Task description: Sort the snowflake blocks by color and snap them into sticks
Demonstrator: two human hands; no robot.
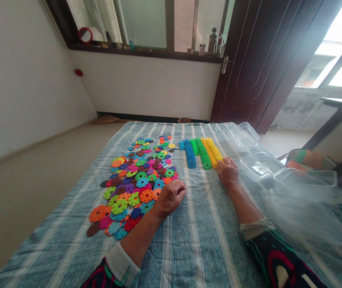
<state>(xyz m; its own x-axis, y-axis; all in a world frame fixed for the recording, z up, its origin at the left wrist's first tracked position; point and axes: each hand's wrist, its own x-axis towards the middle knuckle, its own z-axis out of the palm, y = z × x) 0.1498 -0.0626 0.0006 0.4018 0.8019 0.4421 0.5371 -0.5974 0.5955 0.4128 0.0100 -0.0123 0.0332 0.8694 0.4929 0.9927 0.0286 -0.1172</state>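
Observation:
Notched plastic building discs (pixel 134 198) in many colours lie in a loose heap on the left of the cloth. My left hand (pixel 171 196) rests at the heap's right edge with its fingers curled in; whatever they hold is hidden. To the right, discs of one colour overlap in long rows: a blue row (pixel 190 154), a green row (pixel 203 155) and yellow rows (pixel 214 151). My right hand (pixel 228 172) is at the near end of the right-hand yellow row, its fingers closed on a yellow disc there.
Clear plastic boxes (pixel 262 166) and lids stand along the right side of the striped cloth (pixel 185 248). Beyond the far edge are a wall, a window sill with bottles and a dark red door (pixel 245 60).

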